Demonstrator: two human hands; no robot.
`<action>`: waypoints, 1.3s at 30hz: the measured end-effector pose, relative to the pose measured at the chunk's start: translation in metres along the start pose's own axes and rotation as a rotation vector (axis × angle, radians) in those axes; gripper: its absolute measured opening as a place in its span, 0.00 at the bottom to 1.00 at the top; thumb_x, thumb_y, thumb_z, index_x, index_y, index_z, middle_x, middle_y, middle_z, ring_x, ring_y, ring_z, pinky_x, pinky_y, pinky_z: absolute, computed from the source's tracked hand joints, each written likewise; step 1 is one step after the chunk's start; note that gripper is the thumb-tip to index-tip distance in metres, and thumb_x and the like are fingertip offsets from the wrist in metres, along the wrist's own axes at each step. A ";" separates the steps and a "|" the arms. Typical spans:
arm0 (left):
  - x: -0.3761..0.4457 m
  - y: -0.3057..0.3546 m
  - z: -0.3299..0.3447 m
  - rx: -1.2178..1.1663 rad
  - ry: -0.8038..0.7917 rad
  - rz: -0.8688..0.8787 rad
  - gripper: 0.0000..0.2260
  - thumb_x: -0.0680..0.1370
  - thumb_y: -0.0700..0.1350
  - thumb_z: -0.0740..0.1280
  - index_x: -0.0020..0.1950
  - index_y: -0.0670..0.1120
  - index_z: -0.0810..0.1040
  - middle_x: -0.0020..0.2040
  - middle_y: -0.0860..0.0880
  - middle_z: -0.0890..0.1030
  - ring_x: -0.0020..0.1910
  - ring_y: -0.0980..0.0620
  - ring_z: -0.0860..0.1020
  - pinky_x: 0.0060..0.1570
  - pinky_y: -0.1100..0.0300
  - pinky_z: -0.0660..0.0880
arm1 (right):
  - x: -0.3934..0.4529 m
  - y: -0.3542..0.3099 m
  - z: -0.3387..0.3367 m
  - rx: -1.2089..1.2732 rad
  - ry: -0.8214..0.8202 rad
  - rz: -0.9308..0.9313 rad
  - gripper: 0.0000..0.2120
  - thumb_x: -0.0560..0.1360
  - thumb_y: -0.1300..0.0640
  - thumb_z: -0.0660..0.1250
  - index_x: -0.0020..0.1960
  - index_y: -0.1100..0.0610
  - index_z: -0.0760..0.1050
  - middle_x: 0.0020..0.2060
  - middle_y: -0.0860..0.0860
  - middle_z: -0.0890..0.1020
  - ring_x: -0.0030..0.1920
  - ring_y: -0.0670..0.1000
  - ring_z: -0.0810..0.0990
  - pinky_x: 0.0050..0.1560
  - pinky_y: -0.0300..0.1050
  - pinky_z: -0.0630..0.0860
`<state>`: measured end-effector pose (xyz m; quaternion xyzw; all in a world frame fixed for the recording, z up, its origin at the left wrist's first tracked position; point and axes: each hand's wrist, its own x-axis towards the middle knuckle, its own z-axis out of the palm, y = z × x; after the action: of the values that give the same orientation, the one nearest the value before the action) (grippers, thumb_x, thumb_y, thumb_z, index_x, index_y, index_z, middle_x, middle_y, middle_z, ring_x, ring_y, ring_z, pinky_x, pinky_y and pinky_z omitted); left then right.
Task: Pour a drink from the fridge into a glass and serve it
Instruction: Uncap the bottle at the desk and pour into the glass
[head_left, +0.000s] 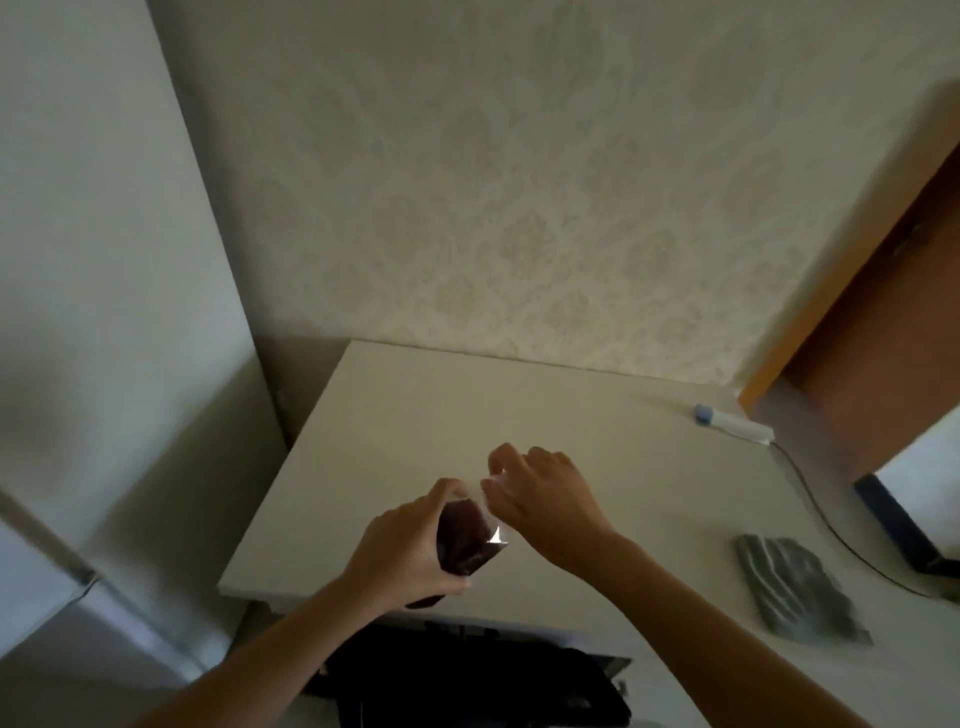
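Observation:
A clear bottle of dark drink (464, 538) is held tilted over the near edge of the white table (415, 415), its upper end pointing up and to the right. My left hand (402, 551) is wrapped around its body from the left. My right hand (545, 499) comes in from the right with its fingers curled over the bottle's clear upper end, which they hide. The picture is blurred, so I cannot make out a cap. No glass is in view.
A white fridge (47, 597) stands at the lower left. On the table's right lie a folded grey cloth (795, 592) and a white and blue plug block (732, 423) with a dark cable. A black object (467, 680) sits below the table's edge. A brown door (893, 312) is at right.

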<state>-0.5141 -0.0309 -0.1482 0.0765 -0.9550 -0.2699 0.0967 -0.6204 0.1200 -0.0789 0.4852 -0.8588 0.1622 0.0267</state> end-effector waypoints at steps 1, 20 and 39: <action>0.009 0.003 0.004 -0.023 -0.001 -0.018 0.37 0.58 0.63 0.73 0.62 0.61 0.60 0.53 0.59 0.80 0.44 0.58 0.80 0.45 0.60 0.79 | 0.008 0.011 0.000 0.015 0.016 -0.021 0.11 0.77 0.46 0.54 0.49 0.52 0.68 0.33 0.45 0.71 0.34 0.48 0.69 0.40 0.45 0.66; 0.076 0.004 0.031 -0.034 0.059 -0.163 0.39 0.56 0.63 0.74 0.63 0.64 0.59 0.50 0.63 0.79 0.44 0.61 0.80 0.44 0.67 0.76 | 0.080 0.101 -0.007 0.007 -0.153 -0.444 0.15 0.79 0.46 0.50 0.58 0.54 0.66 0.46 0.51 0.75 0.45 0.43 0.60 0.54 0.42 0.60; 0.085 -0.004 0.021 -0.288 -0.017 -0.118 0.37 0.56 0.63 0.77 0.58 0.66 0.62 0.49 0.67 0.77 0.48 0.66 0.78 0.45 0.68 0.78 | 0.101 0.087 -0.001 0.085 0.069 -0.513 0.10 0.75 0.50 0.59 0.45 0.57 0.72 0.29 0.50 0.73 0.29 0.48 0.66 0.38 0.41 0.67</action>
<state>-0.6011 -0.0406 -0.1556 0.1155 -0.9011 -0.4098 0.0825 -0.7472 0.0783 -0.0797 0.6821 -0.6985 0.2026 0.0757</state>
